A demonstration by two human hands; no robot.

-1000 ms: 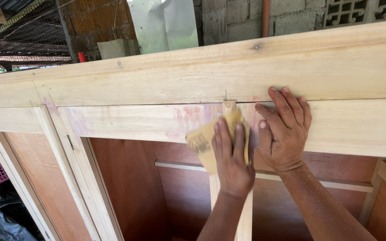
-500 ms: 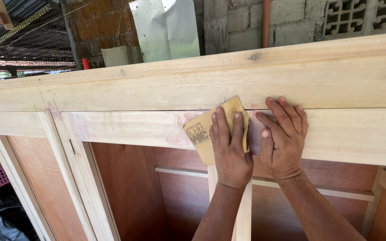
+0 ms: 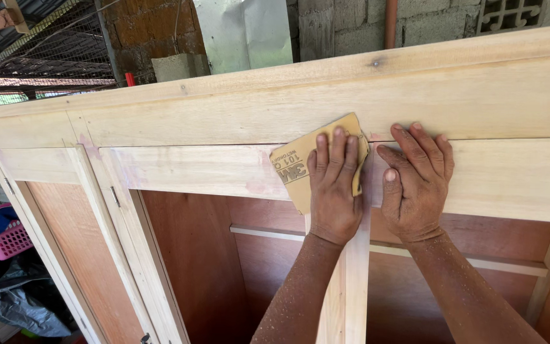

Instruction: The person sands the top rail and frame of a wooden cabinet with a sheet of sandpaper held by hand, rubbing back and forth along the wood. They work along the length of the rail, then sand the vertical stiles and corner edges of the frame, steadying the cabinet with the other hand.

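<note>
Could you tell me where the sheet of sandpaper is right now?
In the head view, the sandpaper lies centre-frame under the left hand, pressed flat on the cabinet's top rail, beside the right hand.

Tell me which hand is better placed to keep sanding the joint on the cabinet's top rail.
Left. The left hand already presses the sandpaper sheet flat on the top rail, right at the joint above the upright post. The right hand lies bare on the rail beside it, probably only bracing.
</note>
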